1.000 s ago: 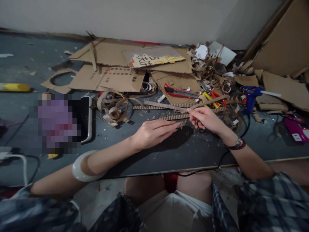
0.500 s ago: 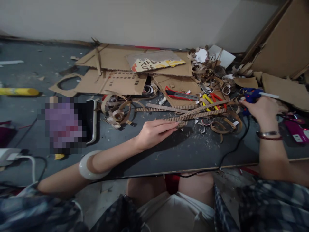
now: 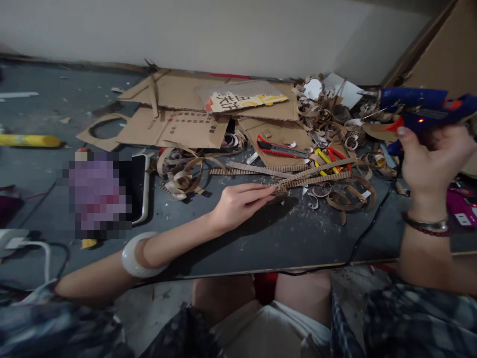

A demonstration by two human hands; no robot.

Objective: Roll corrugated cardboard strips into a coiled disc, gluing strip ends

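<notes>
My left hand (image 3: 238,203) lies on the dark board (image 3: 283,238) with its fingers together, pinching the near end of a corrugated cardboard strip (image 3: 316,180) that runs to the right. My right hand (image 3: 432,161) is raised at the right edge and grips a blue hot glue gun (image 3: 417,102) with an orange trigger and a lit red light; its nozzle points left, above the pile of scraps. The gun's black cord (image 3: 367,228) trails down across the board.
Flat cardboard sheets (image 3: 179,124) lie at the back by the wall. A red utility knife (image 3: 281,148), yellow and red handled tools (image 3: 328,156) and curled cardboard scraps (image 3: 182,176) crowd the middle. A phone (image 3: 136,186) lies at the left, a yellow tube (image 3: 30,141) farther left.
My right hand left the strip, reached right to the glue gun, took hold of it and lifted it off the board. My left hand stayed on the strip's end.
</notes>
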